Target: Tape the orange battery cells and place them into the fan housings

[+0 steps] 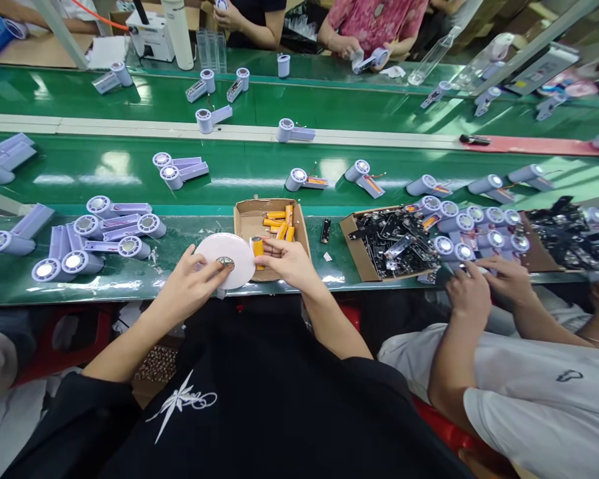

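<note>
My left hand (190, 283) grips a flat white disc-shaped roll (227, 247), its fingers over the dark, patterned hub. An orange cylindrical battery (258, 253) is pinched upright in my right hand (293, 263), close against the roll's right edge. Whether the battery touches the roll I cannot tell. Behind my right hand stands an open cardboard box (243, 216) with several more orange batteries (281, 221) inside. To the left on the bench lies a group of lilac handheld fan bodies (114, 229) with open handles.
A small black circuit board (325, 231) lies right of the box. Farther right are a carton (362, 256) heaped with black boards and a co-worker's hands (472, 289). Beyond the bench, a green conveyor belt (249, 189) carries more fan bodies. People sit across from me.
</note>
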A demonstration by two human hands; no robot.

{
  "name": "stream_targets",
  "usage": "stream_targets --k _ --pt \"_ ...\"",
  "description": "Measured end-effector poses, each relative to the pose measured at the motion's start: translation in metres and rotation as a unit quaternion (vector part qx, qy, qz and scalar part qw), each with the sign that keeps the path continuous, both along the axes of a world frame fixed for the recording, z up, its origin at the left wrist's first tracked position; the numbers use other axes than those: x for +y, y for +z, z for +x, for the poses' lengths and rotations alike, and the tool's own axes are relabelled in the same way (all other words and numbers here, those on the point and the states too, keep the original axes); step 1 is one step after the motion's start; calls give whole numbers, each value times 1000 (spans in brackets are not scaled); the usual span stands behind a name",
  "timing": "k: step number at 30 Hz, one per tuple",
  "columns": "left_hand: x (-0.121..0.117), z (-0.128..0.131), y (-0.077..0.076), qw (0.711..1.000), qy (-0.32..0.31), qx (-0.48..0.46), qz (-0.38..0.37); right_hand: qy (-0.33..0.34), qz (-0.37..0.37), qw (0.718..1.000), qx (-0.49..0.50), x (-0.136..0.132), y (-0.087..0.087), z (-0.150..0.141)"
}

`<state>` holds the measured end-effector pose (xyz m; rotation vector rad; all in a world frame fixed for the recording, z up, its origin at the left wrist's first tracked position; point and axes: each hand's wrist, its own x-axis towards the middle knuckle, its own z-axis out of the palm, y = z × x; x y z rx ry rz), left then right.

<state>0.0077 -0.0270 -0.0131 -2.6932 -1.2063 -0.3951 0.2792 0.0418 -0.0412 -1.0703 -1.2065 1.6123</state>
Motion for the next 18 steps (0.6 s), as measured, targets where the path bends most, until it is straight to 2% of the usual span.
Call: stream_targets --k 3,5,7,10,12,14,16,18 --pt "-11 20 -7 998 17 -56 1 -161 -6 983 87 -7 -9 -20" --pt "-23 26 -16 996 15 -83 -5 -226 -7 967 114 -1 -12 -17" --pt "-32 14 -26 996 14 -83 -30 -287 26 951 114 15 -8 5" --pt "-20 -34 -41 990 74 -65 -96 -373 112 916 96 37 1 51" --pt "9 -69 -46 978 113 -74 -159 -380 122 911 99 40 2 69" --pt "55 -90 -46 961 124 -96 -229 -361 104 919 115 34 -3 69" --pt "111 -90 -41 948 152 -109 -257 -333 80 931 127 25 -8 56" --pt "169 -75 -36 946 234 -100 -200 -306 62 941 131 19 -11 40"
